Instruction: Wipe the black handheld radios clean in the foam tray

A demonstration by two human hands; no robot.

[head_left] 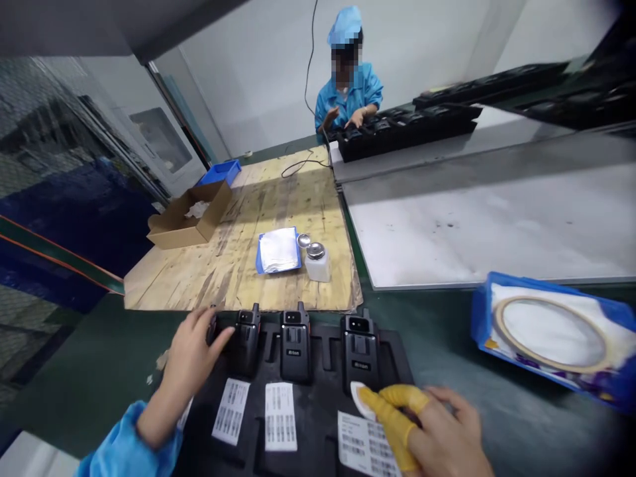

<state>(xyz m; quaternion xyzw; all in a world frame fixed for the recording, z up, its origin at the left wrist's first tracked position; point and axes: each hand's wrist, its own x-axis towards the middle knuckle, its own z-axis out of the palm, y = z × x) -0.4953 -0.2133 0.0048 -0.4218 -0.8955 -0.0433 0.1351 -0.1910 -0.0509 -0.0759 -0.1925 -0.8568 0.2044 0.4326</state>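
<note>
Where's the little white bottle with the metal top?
In the head view, the white bottle stands near the middle, on the wooden board, just right of the blue tray of white sheets.

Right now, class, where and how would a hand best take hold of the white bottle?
Probably around the body of the bottle, below its metal top, with the grip coming from the right: it stands upright, and the white sheets lie close on its left.
</note>
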